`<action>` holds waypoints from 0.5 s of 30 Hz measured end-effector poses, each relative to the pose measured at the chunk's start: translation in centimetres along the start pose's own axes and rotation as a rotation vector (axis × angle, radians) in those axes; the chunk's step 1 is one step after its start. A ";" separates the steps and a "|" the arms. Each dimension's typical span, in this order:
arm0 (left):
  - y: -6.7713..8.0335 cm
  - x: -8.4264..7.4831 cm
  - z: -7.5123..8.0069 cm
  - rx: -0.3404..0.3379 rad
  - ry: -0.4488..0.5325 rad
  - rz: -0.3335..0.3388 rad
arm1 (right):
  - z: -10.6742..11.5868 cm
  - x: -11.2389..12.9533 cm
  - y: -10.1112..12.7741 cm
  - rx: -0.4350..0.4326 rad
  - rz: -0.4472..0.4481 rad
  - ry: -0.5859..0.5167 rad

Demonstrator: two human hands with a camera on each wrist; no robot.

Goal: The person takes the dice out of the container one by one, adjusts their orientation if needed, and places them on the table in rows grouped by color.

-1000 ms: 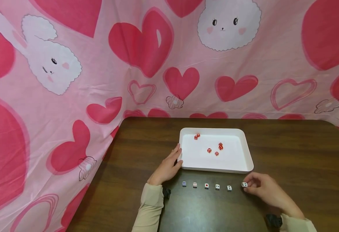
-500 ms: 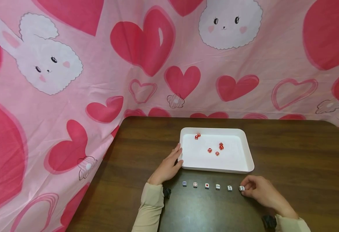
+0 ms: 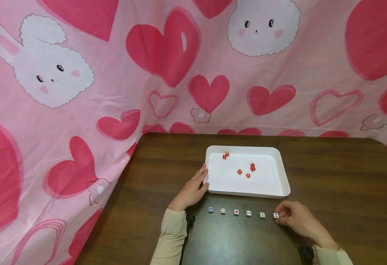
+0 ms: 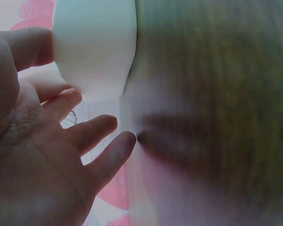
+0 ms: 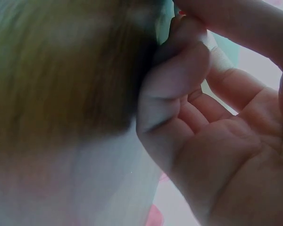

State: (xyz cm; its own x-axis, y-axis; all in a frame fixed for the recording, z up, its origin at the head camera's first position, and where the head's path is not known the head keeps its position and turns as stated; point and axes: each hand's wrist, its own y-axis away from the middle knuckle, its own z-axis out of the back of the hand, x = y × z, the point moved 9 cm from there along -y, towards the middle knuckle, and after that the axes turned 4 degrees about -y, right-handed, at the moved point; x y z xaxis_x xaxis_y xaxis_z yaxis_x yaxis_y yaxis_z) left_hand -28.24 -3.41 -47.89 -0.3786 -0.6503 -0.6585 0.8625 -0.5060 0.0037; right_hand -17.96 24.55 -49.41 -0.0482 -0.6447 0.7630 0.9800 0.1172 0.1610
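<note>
A white tray (image 3: 268,181) sits mid-table with several small red dice (image 3: 252,167) scattered in it. In front of it, several white dice (image 3: 236,212) lie in a straight row on the dark wood. My right hand (image 3: 278,216) pinches the rightmost white die (image 3: 275,215) at the row's end, low on the table. My left hand (image 3: 204,179) rests with relaxed fingers against the tray's left rim. In the left wrist view, loosely spread fingers (image 4: 101,129) lie beside the tray's corner (image 4: 94,47). The right wrist view shows only blurred, curled fingers (image 5: 174,75); the die is hidden there.
The brown wooden table (image 3: 339,173) is walled at the back and left by a pink cloth (image 3: 147,73) printed with hearts and rabbits. The table's left edge runs close to my left sleeve (image 3: 171,235).
My right hand has brought the white die a little left and down, to the right end of the row. My left hand and the tray have not moved.
</note>
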 end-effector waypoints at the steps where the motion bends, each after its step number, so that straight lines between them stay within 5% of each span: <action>1: 0.0 0.0 0.0 -0.001 0.000 -0.002 | 0.0 0.0 0.0 -0.002 -0.004 -0.001; 15: 0.1 -0.1 0.1 -0.001 -0.005 0.004 | 0.0 0.0 0.0 -0.022 -0.020 0.022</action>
State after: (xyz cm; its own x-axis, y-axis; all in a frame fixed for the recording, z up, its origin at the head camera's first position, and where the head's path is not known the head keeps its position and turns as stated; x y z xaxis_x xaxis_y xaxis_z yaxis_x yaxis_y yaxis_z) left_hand -28.13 -3.42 -47.72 -0.3769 -0.6550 -0.6549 0.8644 -0.5028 0.0054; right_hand -17.99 24.55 -49.43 -0.0639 -0.6632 0.7457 0.9828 0.0878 0.1624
